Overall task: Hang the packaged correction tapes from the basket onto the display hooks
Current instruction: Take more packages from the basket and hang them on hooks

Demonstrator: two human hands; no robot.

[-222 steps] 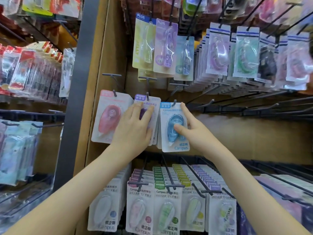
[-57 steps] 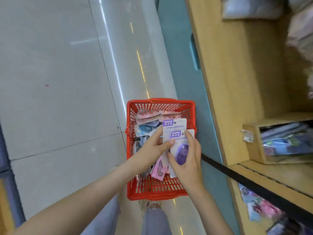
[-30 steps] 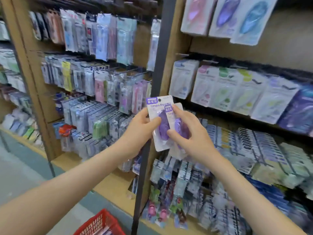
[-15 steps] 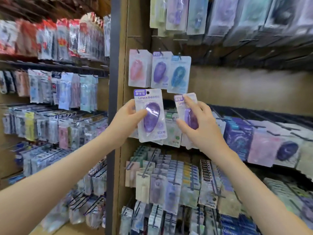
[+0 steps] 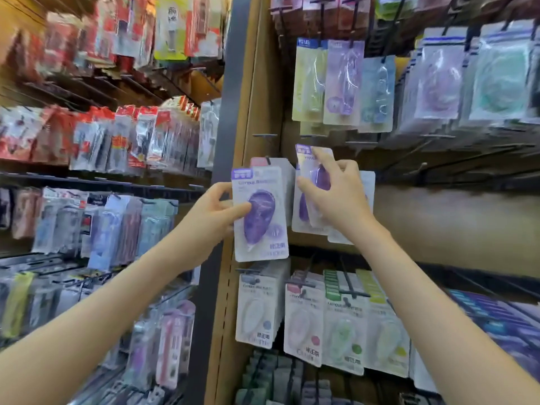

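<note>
At mid-frame the left hand [image 5: 210, 211] pinches a purple correction tape pack [image 5: 260, 217] by its left edge, thumb on the blister, holding it upright in front of the wooden shelf panel [image 5: 257, 92]. Just to its right and slightly higher, the right hand [image 5: 336, 197] grips a second purple pack [image 5: 305, 165], lifted against packs already hanging [image 5: 369, 185]. Motion blur hides the hook there.

Glossy plastic blister pack [image 5: 260, 213] on card; matt wooden panel [image 5: 258, 92].
</note>
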